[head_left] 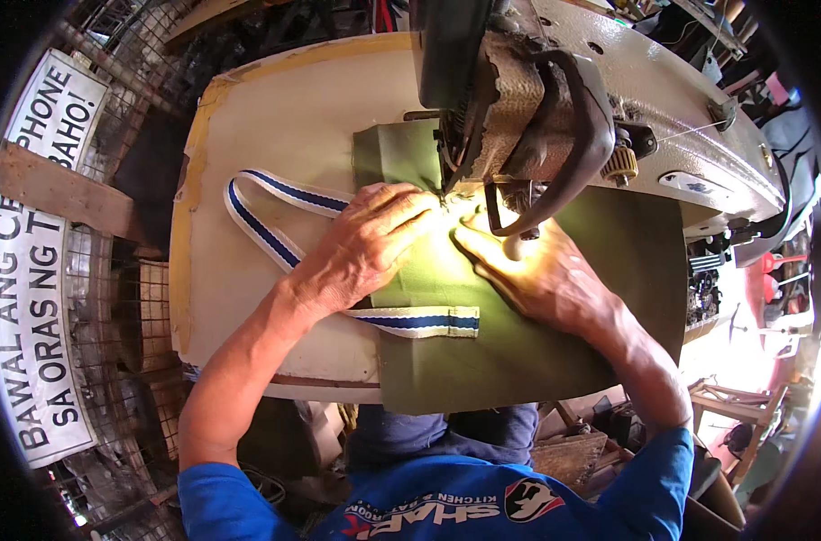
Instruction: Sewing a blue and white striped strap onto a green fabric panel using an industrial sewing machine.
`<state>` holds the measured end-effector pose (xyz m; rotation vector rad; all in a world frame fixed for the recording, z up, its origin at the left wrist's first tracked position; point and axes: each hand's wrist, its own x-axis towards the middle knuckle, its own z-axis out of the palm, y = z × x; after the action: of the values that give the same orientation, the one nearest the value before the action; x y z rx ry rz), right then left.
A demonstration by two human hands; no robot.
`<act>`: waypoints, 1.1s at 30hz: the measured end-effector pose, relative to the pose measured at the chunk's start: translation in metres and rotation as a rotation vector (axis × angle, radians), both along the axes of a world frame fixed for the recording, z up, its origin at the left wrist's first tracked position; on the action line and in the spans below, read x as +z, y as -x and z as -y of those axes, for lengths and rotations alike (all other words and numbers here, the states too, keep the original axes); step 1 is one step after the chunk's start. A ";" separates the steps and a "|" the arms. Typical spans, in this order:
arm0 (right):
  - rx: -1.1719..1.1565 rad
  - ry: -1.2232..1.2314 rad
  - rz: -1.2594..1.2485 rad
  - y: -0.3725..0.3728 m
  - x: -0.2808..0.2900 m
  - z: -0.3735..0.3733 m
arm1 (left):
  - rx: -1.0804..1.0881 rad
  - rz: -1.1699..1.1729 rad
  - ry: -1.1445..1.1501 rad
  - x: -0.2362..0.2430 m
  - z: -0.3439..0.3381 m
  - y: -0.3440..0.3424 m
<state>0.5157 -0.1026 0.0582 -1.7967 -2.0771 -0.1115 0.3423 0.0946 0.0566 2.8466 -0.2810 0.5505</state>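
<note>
On the sewing machine's bed lies a piece of olive green fabric [428,370]. A white webbing strap [264,230] with a blue centre stripe loops out to the left over the bed. One stretch of it runs in under my left hand [365,236], whose fingers are closed on it close to the needle area. The other stretch passes beneath my left wrist, and its end lies flat on the fabric. My right hand [541,270] rests on the fabric right of the needle area, fingers stretched out and partly behind the machine's lever. Bright lamplight washes out the fingertips.
The sewing machine head [527,99] overhangs the work, with a curved dark lever [586,135] above my right hand. The pale bed [293,99] has a taped edge. Wire mesh [153,316] and a white sign [32,325] stand at left. A wooden frame [735,410] is at lower right.
</note>
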 end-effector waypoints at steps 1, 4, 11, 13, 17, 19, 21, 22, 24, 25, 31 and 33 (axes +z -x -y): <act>0.023 0.040 0.039 -0.002 0.010 0.016 | -0.005 -0.005 -0.014 -0.001 -0.001 -0.001; -0.232 0.068 0.014 -0.014 0.047 0.084 | 0.006 -0.001 0.062 -0.004 0.000 -0.003; -0.943 -0.394 0.287 -0.211 0.175 0.177 | 0.013 0.032 0.037 -0.005 0.000 -0.004; -1.050 -0.184 0.455 -0.293 0.188 0.174 | 0.004 0.058 0.055 -0.006 -0.003 -0.008; -0.947 0.069 0.420 -0.383 0.167 0.185 | 0.012 0.076 0.073 -0.011 -0.005 -0.007; -1.064 0.154 0.174 -0.395 0.160 0.192 | 0.022 0.065 0.103 -0.013 -0.005 -0.007; -1.108 0.148 0.052 -0.394 0.158 0.197 | 0.055 0.101 0.060 -0.016 -0.005 -0.007; -1.139 0.149 0.114 -0.392 0.158 0.198 | 0.049 0.101 0.056 -0.017 -0.006 -0.008; -0.913 0.278 0.581 -0.392 0.159 0.199 | 0.069 0.052 0.167 -0.018 -0.007 -0.008; -0.883 0.282 0.632 -0.394 0.159 0.200 | 0.071 0.052 0.169 -0.018 -0.008 -0.008; -0.839 0.070 0.437 -0.421 0.150 0.214 | 0.056 -0.029 0.043 -0.016 -0.012 -0.008; -1.003 0.035 0.129 -0.427 0.149 0.218 | 0.056 0.026 0.126 -0.016 -0.009 -0.008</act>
<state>0.9428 -0.3202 0.2076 -2.7200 -1.0469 -0.4614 0.3506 0.1039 0.0406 2.7348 -0.1661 0.5946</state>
